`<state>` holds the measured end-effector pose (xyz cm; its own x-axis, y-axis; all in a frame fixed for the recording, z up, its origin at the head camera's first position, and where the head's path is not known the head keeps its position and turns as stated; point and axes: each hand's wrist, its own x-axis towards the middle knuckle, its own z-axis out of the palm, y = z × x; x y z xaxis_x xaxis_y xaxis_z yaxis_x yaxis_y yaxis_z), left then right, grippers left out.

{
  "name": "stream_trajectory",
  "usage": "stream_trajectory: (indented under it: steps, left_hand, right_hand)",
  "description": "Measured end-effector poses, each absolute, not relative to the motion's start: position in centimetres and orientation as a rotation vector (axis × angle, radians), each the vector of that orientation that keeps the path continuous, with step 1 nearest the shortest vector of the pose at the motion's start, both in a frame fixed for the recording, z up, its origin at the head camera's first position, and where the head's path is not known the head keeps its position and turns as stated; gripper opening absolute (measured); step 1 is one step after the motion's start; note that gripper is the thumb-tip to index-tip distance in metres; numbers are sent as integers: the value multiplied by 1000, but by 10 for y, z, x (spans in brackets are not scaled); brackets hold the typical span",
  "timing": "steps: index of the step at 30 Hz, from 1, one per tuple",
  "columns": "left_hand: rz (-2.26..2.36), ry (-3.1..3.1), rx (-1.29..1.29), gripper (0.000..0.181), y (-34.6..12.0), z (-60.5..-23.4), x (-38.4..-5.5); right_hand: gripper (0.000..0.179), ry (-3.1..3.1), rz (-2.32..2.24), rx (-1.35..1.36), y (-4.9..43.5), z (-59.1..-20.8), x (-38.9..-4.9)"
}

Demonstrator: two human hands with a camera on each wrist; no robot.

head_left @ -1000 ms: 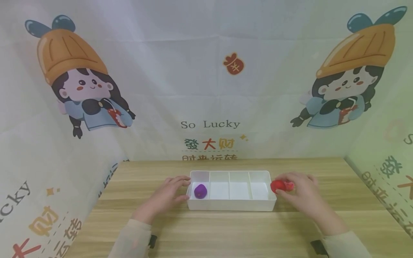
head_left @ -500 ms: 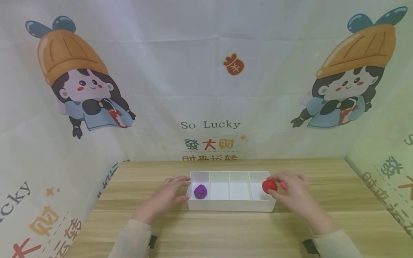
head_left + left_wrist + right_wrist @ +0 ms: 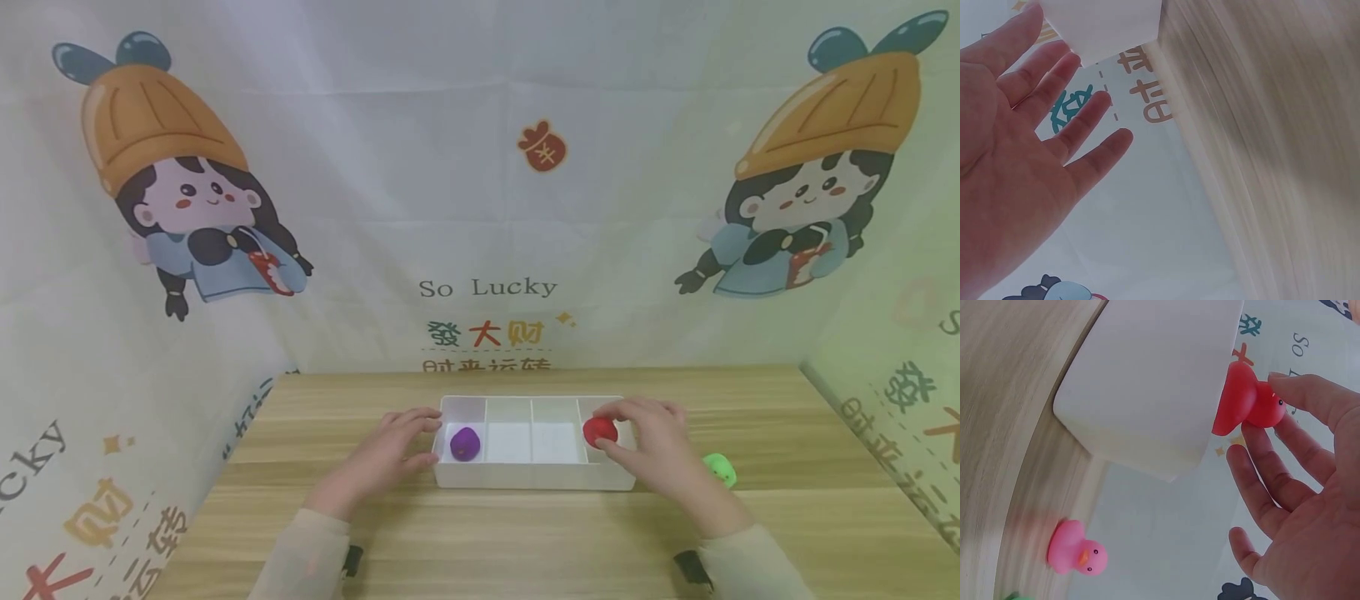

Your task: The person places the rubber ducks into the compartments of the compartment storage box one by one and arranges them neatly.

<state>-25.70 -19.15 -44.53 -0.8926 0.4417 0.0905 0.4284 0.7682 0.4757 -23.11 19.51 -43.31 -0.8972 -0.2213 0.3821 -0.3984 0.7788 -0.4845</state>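
A white box [image 3: 534,477] with a row of compartments stands on the table. My right hand [image 3: 648,433] pinches a red rubber duck [image 3: 1244,403] by its head between thumb and fingers, over the rightmost compartment. In the right wrist view the duck's body overlaps the box's upper edge. My left hand [image 3: 393,446] is at the box's left end, thumb and fingertips right at its wall. Those fingers are spread and fairly straight in the left wrist view [image 3: 1029,137]. A round purple toy [image 3: 465,444] lies in the leftmost compartment.
A pink rubber duck [image 3: 1075,550] sits on the table beyond the box's right end, hidden behind my hand in the head view. Near my right wrist lies a light green toy [image 3: 720,471]. Printed cloth [image 3: 405,183] walls the table at the back and sides.
My right hand has moved left with the red duck, from beside the box to over its rightmost compartment. The green toy has come into view; the pink duck is now covered. My left hand stays put.
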Motion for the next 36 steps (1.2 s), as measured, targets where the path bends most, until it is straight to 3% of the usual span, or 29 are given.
stream_trajectory:
  steps: [36]
  left_hand:
    - [765, 2939, 727, 46, -193, -446, -257]
  right_hand:
    - [33, -2674, 865, 530, 149, -439, -241]
